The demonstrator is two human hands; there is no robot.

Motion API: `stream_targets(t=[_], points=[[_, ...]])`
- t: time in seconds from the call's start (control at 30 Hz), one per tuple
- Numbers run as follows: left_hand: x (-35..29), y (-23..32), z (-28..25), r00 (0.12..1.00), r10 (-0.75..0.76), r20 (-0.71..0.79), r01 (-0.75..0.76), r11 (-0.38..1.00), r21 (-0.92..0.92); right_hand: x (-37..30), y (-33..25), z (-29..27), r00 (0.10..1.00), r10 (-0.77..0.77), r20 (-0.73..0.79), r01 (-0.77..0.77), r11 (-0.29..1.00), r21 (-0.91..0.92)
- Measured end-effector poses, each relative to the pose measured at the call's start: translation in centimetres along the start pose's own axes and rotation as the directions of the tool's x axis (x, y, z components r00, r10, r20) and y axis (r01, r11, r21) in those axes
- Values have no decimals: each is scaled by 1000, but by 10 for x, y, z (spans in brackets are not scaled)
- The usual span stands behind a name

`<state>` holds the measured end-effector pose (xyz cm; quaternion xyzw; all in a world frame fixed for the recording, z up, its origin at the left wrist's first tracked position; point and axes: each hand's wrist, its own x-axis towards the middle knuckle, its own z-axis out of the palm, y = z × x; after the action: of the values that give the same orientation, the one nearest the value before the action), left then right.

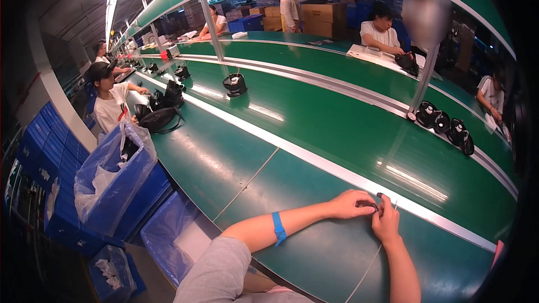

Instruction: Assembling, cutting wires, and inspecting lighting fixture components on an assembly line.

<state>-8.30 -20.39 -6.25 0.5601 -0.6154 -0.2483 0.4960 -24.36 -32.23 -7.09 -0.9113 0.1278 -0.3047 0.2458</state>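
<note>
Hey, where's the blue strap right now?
In the head view, just right of centre in the lower half, the blue strap is around the person's left forearm, between the grey sleeve and the left hand.

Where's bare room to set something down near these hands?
Free: the green worktop between the left forearm and the pale rail; beyond that, the belt right of the lone round black unit. Crowded: where the left hand and right hand hold a small black part, and the worktop's far end, heaped with black items.
</note>
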Motion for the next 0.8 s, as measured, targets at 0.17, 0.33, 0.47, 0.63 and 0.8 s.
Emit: stream_targets(t=[0.17, 0.33, 0.47, 0.63, 0.8], points=[[-1, -2, 2, 995, -92, -25, 89, 991, -96, 1, -2, -1, 999, 33, 4, -33, 999, 4], [0, -3, 1, 1000, -24, -13, 23, 996, -91, 1, -2, 0, 1000, 21, 23, -21, 1000, -16], [0, -2, -1, 1000, -20, -10, 19, 996, -86, 1, -3, 0, 1000, 8, 24, -8, 1000, -13], [0, 0, -1, 1000, -24, -3, 24, 998, -51, 1, -3, -1, 999, 4, 38, -3, 1000, -21], [0, -2, 2, 1000, -14, -25, 14, 1000, -21, 1, -1, -1, 999, -3, 41, 5, 999, -44]])
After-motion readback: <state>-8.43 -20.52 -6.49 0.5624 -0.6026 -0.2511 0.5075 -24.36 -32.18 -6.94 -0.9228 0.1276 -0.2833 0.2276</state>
